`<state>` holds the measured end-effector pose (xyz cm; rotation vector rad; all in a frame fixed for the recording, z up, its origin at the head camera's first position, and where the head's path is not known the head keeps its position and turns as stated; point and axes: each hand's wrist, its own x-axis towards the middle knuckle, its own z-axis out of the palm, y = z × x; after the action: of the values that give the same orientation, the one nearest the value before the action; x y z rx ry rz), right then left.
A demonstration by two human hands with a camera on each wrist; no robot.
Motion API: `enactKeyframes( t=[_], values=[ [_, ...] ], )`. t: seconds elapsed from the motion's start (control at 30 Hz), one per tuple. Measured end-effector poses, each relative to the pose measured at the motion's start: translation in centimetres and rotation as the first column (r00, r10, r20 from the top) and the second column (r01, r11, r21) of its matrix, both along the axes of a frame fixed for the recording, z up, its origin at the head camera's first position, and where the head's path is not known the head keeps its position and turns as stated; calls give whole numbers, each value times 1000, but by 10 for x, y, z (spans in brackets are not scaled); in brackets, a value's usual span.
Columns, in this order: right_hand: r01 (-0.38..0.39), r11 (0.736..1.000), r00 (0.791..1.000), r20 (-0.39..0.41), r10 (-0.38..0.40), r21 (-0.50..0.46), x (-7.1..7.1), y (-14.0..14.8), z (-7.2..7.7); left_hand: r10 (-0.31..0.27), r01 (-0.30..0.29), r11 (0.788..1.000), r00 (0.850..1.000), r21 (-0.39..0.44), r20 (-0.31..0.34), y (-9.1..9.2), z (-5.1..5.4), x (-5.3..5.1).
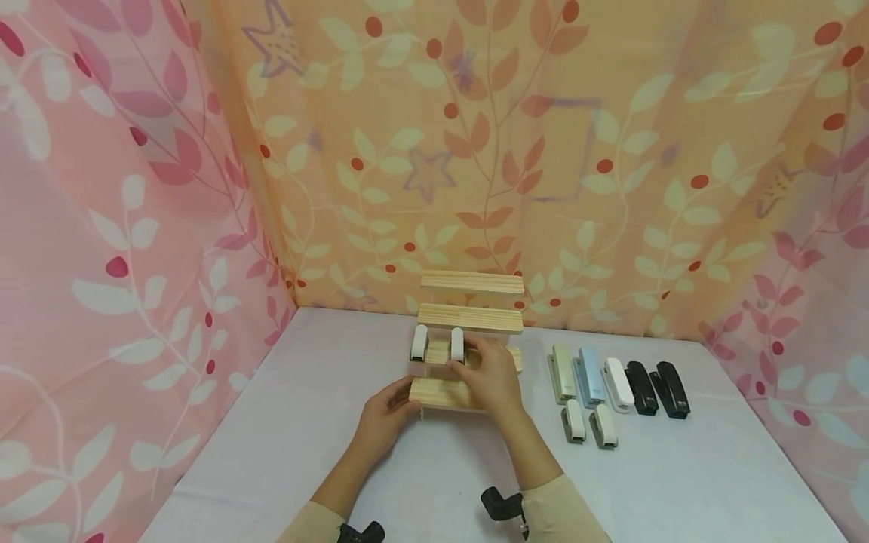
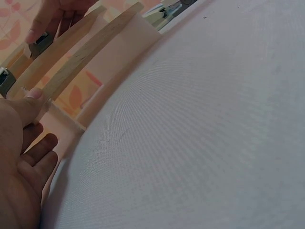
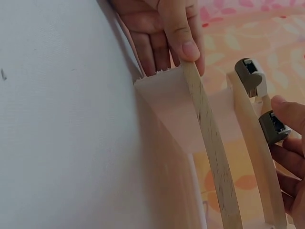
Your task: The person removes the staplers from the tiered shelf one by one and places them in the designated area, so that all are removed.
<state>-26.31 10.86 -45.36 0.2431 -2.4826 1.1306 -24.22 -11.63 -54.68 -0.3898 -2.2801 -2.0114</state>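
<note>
A tiered wooden rack (image 1: 441, 394) with stepped boards and pale side supports stands on the table. My left hand (image 1: 383, 418) holds the left end of its lowest board, the thumb on the edge and the fingers by the side support. On the second board, my right hand (image 1: 495, 377) grips a small white stapler (image 1: 457, 345) between thumb and fingers; its dark end (image 3: 274, 128) shows in the right wrist view. A matching white stapler (image 1: 419, 343) stands upright at that board's left end. The right hand hides part of the lower boards.
Right of the rack lie a green stapler (image 1: 562, 375), a blue one (image 1: 589, 377), a larger white one (image 1: 618, 385) and two black ones (image 1: 641, 388). Two small white staplers (image 1: 574, 422) sit in front. Patterned curtains (image 1: 475, 151) enclose the table's back and sides.
</note>
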Motion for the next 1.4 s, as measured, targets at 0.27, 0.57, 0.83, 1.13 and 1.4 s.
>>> enactKeyframes(
  t=[0.27, 0.57, 0.83, 1.13, 1.4],
  values=[
    [18, 1000, 1000, -17, -18, 15, -2, -2, -2, -11, 11, 1000, 1000, -19, -10, -1, 0, 0],
    [12, 1000, 1000, 19, -11, -14, 1, 3, -2, -10, 10, 1000, 1000, 8, -3, 1, -1, 0],
    [6, 1000, 1000, 20, -6, -25, 2, 8, -1, -3, 3, 1000, 1000, 15, 4, 0, -1, 0],
    [10, 1000, 1000, 7, -10, -10, 1, 14, 0, 21, -21, 1000, 1000, -10, -7, 3, 3, 1],
    [20, 1000, 1000, -12, -20, -21, 5, 26, 0, 14, -15, 998, 1000, -55, -25, 1, 2, 2]
  ],
)
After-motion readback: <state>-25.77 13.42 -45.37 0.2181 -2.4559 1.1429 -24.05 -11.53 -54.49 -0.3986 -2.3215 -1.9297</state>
